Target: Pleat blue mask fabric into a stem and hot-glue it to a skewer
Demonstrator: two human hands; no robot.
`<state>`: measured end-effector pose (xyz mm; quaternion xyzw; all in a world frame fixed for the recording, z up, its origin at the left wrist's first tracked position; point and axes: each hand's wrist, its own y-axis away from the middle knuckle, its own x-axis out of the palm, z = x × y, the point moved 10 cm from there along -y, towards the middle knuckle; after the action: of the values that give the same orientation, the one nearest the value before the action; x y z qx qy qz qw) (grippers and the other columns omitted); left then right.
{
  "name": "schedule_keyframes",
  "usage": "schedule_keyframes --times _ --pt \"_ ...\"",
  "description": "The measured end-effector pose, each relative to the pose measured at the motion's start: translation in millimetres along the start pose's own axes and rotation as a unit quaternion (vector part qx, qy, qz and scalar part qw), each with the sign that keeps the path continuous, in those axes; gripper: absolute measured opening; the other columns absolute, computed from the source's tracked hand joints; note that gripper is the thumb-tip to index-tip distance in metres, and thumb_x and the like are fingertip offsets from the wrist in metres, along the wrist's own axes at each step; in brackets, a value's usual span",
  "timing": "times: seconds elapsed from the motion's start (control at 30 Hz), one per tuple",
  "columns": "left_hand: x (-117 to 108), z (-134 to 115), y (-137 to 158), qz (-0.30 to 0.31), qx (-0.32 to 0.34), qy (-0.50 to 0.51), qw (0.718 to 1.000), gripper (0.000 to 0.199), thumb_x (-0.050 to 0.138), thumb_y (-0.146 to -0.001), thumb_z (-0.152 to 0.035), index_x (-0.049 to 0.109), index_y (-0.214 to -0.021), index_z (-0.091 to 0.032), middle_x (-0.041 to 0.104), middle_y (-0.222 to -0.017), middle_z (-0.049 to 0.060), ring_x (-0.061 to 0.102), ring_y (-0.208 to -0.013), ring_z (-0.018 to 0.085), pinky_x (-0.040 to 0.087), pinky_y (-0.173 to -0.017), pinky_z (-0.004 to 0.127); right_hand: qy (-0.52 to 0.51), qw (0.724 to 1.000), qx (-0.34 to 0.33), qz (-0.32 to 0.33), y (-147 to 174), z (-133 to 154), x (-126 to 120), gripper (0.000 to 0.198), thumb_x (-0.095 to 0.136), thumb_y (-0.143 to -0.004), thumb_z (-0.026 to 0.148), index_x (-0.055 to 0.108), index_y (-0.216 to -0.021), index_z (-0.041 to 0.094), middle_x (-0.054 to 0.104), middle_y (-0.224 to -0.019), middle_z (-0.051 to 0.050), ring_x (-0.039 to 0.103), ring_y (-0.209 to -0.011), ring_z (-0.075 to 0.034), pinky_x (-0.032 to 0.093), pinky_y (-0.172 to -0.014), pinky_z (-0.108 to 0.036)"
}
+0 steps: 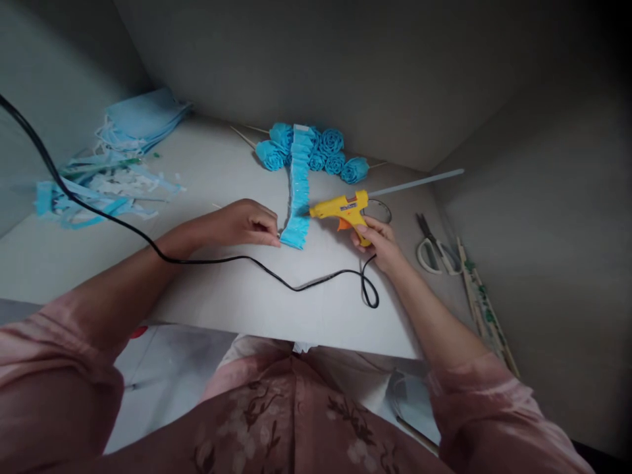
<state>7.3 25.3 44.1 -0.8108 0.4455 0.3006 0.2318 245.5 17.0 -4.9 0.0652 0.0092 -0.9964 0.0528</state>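
A yellow hot glue gun [345, 208] with a long glue stick [419, 181] out of its back is held by my right hand [378, 240], fingers wrapped round the handle. Its nozzle points left at a pleated blue strip [299, 191], close to or touching it. The strip lies lengthwise away from me, its far end over the blue rosettes. My left hand [247, 224] is closed in a pinch at the strip's near left corner. Whether the fingertips also hold a thin stick is too small to tell.
Several blue fabric roses [330, 141] on sticks lie at the back. Blue face masks [141, 115] and cut scraps [106, 187] are at left. Scissors [434, 247] and thin sticks [486, 303] lie at right. A black cord [296, 288] crosses in front of my hands.
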Motion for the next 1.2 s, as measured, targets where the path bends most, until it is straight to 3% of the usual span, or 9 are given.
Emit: schedule_keyframes --times 0.17,0.43,0.63,0.87,1.2 --pt "-18.7 29.4 -1.2 -0.052 0.008 -0.109 0.993 0.036 0.064 -0.093 -0.053 0.076 -0.089 -0.019 0.075 -0.095 0.009 0.067 -0.089 0.02 0.049 -0.086 0.029 0.012 1.0 -0.004 -0.005 0.1 1.2 -1.3 0.043 0.073 -0.078 0.062 0.073 -0.095 0.021 0.052 -0.061 0.002 0.04 -0.054 -0.012 0.03 -0.049 -0.027" --pt "-23.4 64.7 8.1 -0.007 -0.06 -0.23 0.971 0.03 0.062 -0.09 -0.042 0.075 -0.103 -0.019 0.074 -0.105 0.008 0.065 -0.099 0.023 0.046 -0.094 0.032 0.038 0.999 -0.011 -0.003 0.0 -1.3 -3.4 0.045 0.077 -0.076 0.06 0.074 -0.093 0.018 0.056 -0.062 0.001 0.044 -0.055 -0.011 0.03 -0.048 -0.025" --pt "-22.0 71.4 8.3 0.003 -0.063 -0.22 0.974 0.028 0.055 -0.092 -0.037 0.076 -0.092 -0.018 0.074 -0.095 0.007 0.065 -0.087 0.019 0.047 -0.083 0.027 0.037 0.999 -0.019 -0.011 -2.0 -5.3 -4.7 0.055 0.083 -0.071 0.059 0.069 -0.108 0.021 0.06 -0.066 0.003 0.046 -0.053 -0.011 0.032 -0.047 -0.024" --pt "-23.6 64.9 7.1 -0.01 -0.06 -0.163 0.985 0.033 0.055 -0.092 -0.041 0.077 -0.086 -0.018 0.074 -0.089 0.007 0.066 -0.08 0.017 0.047 -0.077 0.026 0.05 0.998 -0.025 0.002 -0.2 0.2 -2.1 0.05 0.083 -0.073 0.058 0.07 -0.102 0.02 0.064 -0.068 0.001 0.045 -0.053 -0.01 0.033 -0.049 -0.025" --pt "-26.7 66.8 8.0 -0.019 -0.053 -0.097 0.994 0.042 0.06 -0.092 -0.054 0.08 -0.085 -0.018 0.075 -0.088 0.008 0.068 -0.078 0.017 0.05 -0.075 0.025 0.061 0.998 -0.031 0.003 0.4 -1.4 -4.2 0.048 0.081 -0.076 0.055 0.075 -0.11 0.022 0.068 -0.073 -0.001 0.044 -0.055 -0.012 0.032 -0.051 -0.026"
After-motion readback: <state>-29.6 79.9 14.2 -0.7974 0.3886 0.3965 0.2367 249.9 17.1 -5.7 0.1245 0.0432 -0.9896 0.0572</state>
